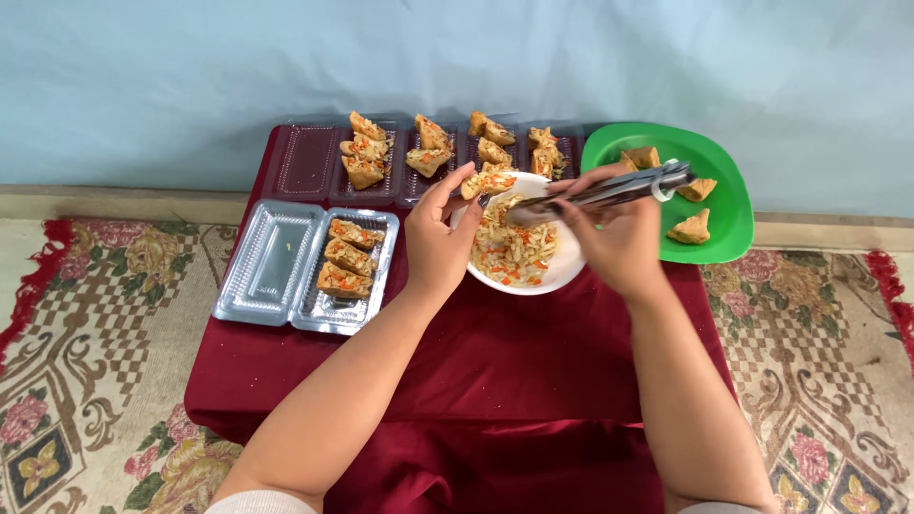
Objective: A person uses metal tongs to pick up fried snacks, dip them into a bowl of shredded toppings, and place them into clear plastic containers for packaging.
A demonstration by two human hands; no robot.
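My left hand holds a fried tofu triangle stuffed with shredded filling, just above the white bowl. That bowl contains shredded vegetable filling with orange bits. My right hand grips metal tongs, whose tips point left toward the tofu piece over the bowl. A green plate at the right carries three plain tofu triangles.
A clear plastic tray at the left has three filled pieces in its right half. Several more clear trays with filled pieces line the far edge of the low table's dark red cloth. Patterned carpet surrounds it.
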